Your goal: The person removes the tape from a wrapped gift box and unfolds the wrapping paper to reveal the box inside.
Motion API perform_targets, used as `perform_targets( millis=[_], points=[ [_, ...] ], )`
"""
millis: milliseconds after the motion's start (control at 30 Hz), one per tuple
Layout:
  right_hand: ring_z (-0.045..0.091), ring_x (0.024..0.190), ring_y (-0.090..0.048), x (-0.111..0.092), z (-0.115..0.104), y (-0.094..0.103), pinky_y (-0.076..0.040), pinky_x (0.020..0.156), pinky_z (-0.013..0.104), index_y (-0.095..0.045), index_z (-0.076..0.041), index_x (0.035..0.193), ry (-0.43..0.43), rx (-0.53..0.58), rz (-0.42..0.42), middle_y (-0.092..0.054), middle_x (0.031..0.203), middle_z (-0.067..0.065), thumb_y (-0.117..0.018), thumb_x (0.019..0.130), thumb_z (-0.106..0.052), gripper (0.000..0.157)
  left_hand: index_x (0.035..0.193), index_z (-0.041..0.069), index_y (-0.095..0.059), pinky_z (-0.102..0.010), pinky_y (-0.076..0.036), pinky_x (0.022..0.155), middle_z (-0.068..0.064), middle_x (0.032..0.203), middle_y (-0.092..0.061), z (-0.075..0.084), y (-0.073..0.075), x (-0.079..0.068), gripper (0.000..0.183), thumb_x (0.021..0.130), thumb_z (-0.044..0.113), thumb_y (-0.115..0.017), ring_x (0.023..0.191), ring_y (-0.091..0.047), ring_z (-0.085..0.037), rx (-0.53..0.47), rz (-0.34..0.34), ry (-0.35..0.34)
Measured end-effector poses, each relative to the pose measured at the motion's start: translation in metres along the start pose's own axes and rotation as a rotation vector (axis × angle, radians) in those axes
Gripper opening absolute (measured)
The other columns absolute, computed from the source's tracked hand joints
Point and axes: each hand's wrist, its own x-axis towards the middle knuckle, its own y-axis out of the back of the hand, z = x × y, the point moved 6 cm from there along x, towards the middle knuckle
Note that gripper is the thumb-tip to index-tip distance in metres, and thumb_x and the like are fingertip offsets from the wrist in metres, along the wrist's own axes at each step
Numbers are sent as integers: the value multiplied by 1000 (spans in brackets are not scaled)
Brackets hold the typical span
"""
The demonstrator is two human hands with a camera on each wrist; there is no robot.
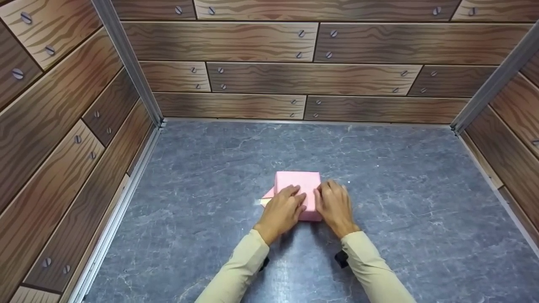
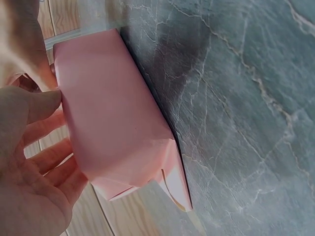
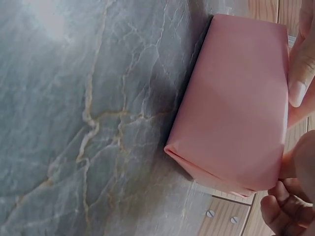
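Observation:
A box wrapped in pink paper (image 1: 297, 181) lies on the grey marbled surface, between both hands. My left hand (image 1: 280, 210) rests on its top, fingers stretched across and the thumb at the near upper edge. At the right end, my right hand (image 1: 336, 206) has its fingers bent and holds the upper edge near the corner. A loose pointed paper flap (image 2: 174, 182) sticks out from the box's left end, with a pale strip (image 1: 265, 202) beside it. In the right wrist view the right end of the wrapping (image 3: 206, 177) is folded in, and bent fingertips (image 3: 280, 216) touch the top corner.
Wood-plank-patterned walls (image 1: 261, 42) close off the back and both sides, with metal corner posts (image 1: 130, 63). The marbled tabletop (image 1: 202, 168) spreads around the box. A dark wrist device (image 1: 342, 259) sits by the right sleeve.

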Motion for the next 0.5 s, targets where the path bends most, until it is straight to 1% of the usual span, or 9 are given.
perform_targets(
  millis=[133, 367, 500],
  points=[
    [37, 67, -61, 0, 5, 4, -46, 63, 49, -67, 3, 79, -14, 5, 14, -60, 77, 14, -75, 85, -3, 11, 124, 9, -72, -38, -47, 107, -13, 135, -64, 0, 0, 0, 30, 99, 24, -66, 129, -58, -28, -7, -7, 2],
    [37, 70, -61, -2, 15, 10, -44, 62, 48, -66, 0, 79, -48, 3, 19, -61, 79, 15, -74, 86, -5, 12, 119, 9, -73, -38, -48, 106, -12, 132, -65, 1, 2, 0, 26, 98, 23, -67, 127, -59, -27, 12, 4, -20],
    [38, 69, -61, -3, 20, 13, -44, 63, 50, -66, 1, 79, -59, 6, 30, -61, 79, 15, -74, 85, -6, 12, 119, 9, -73, -39, -48, 106, -13, 133, -65, 0, 1, 1, 26, 98, 23, -67, 127, -59, -28, -1, -2, -15]
  ],
)
